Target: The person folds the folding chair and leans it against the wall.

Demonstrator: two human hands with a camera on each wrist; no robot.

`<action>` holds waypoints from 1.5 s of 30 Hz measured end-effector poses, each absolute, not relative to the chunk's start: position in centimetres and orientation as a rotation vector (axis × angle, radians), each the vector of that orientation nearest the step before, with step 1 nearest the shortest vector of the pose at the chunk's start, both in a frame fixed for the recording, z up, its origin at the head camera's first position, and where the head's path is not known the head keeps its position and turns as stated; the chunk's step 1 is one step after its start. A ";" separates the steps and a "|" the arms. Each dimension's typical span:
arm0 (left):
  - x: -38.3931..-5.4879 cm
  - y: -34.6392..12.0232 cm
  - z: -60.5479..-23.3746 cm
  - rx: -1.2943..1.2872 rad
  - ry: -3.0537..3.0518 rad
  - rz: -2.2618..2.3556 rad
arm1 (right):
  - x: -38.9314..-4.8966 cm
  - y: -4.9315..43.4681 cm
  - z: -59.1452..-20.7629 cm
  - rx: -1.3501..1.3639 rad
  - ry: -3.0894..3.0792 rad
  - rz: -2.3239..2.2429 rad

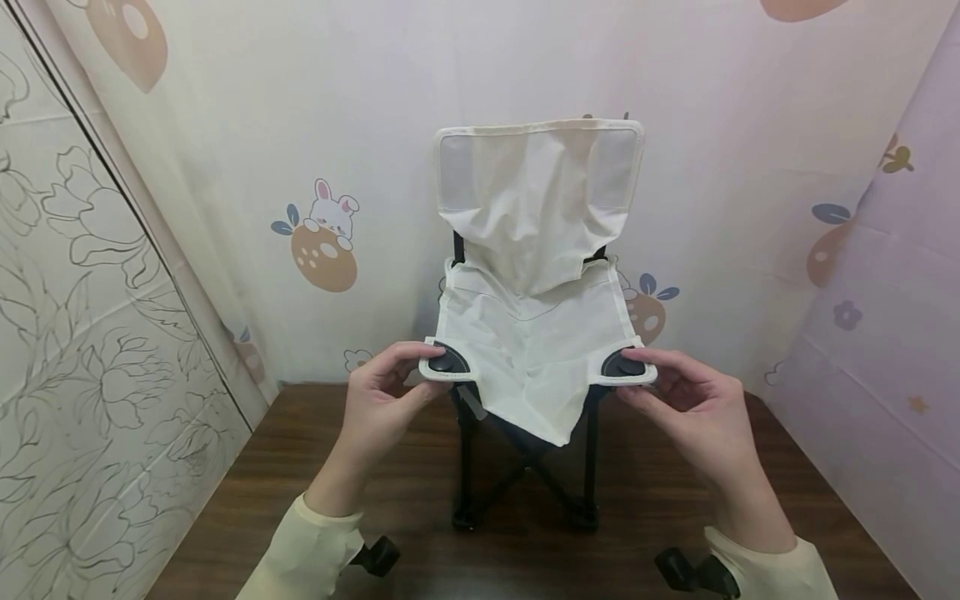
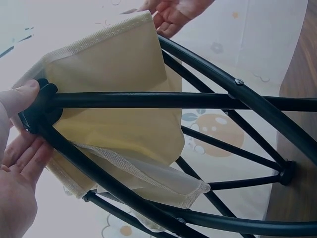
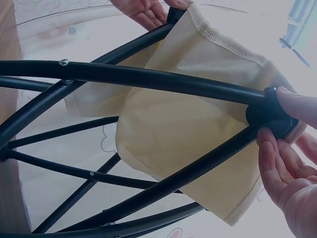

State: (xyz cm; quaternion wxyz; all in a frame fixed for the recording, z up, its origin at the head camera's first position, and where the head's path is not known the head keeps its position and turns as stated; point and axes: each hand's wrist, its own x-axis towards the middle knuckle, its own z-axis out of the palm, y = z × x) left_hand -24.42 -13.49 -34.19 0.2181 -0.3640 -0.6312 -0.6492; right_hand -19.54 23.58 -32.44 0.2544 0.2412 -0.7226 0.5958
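A small folding chair (image 1: 528, 333) with cream fabric and a black tube frame (image 2: 148, 100) stands unfolded on the table. My left hand (image 1: 386, 400) pinches the seat's front left corner, fingers over the dark corner patch and thumb at the near edge. At the front right corner my right hand (image 1: 693, 404) pinches in the same way. Both wrist views show the fingers around a black plastic corner joint (image 3: 270, 114) where the tubes meet. Between the hands the seat cloth (image 1: 532, 383) sags to a point at the front. The backrest (image 1: 536, 183) rises behind it.
Dark wood-grain table (image 1: 315, 517) lies under the chair legs. A pale curtain (image 1: 300, 100) printed with rabbits and fruit hangs close behind, and a flower-line panel (image 1: 97, 333) closes off the left side. Crossed legs (image 1: 528, 471) fill the space under the seat.
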 end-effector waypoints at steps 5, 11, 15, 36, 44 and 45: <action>-24.4 -13.4 -34.1 -1.005 -1.745 -1.804 | -19.6 23.6 -32.4 0.668 -1.964 1.607; -24.4 -13.2 -34.0 -1.002 -1.745 -1.806 | -19.6 23.6 -32.3 0.681 -1.955 1.617; -24.4 -13.2 -34.0 -0.995 -1.747 -1.810 | -19.6 23.6 -32.2 0.692 -1.951 1.632; -24.2 -12.7 -33.8 -0.978 -1.757 -1.823 | -19.7 23.4 -31.9 0.695 -1.954 1.634; -24.2 -12.5 -33.6 -0.985 -1.762 -1.813 | -19.7 23.3 -31.9 0.700 -1.944 1.629; -24.3 -12.4 -33.6 -0.986 -1.761 -1.814 | -19.7 23.3 -31.9 0.703 -1.941 1.629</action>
